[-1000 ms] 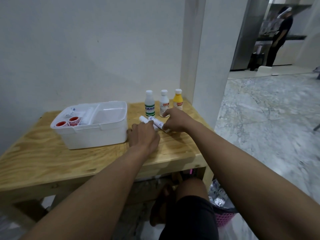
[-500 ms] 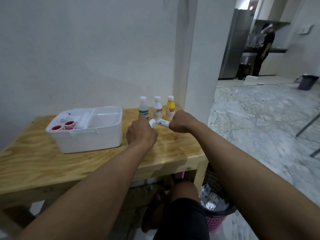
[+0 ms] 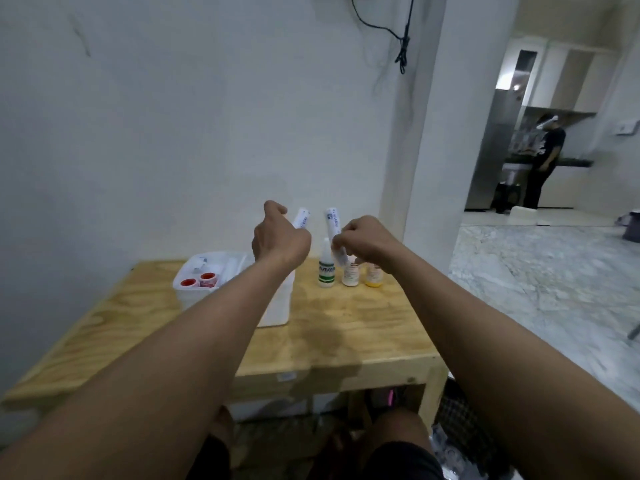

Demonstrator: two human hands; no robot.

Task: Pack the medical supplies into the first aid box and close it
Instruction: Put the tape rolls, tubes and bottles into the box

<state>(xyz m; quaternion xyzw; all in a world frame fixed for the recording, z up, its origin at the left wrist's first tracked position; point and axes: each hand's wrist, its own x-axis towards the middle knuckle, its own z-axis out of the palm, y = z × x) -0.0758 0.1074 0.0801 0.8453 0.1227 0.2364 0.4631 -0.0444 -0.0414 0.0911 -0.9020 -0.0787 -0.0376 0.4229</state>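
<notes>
A pale plaster wall backs the scene, with a dark cable [image 3: 401,46] hanging down it beside a square pillar [image 3: 426,133]. Far right, through the opening past the pillar, a person in dark clothes [image 3: 545,161] stands at a counter beyond a veined marble floor [image 3: 536,289]. The left forearm crosses over the first aid box [image 3: 277,306], a white, smooth plastic tub on the far left of the grainy light-wood tabletop [image 3: 346,334], hiding much of its right compartment. Two red-centred rolls [image 3: 198,281] sit in its left compartment. The right wrist covers the tops of the white bottle [image 3: 350,276] and the yellow bottle [image 3: 373,278]. These stand upright in a row with the green-labelled bottle [image 3: 326,270], just right of the box. Both hands are raised above the tabletop. The left grip [image 3: 280,237] is clenched round a slim white printed tube [image 3: 302,219], and the right grip [image 3: 367,240] pinches a second tube [image 3: 334,230] of the same kind. Both tubes point upward, near each other but apart.
</notes>
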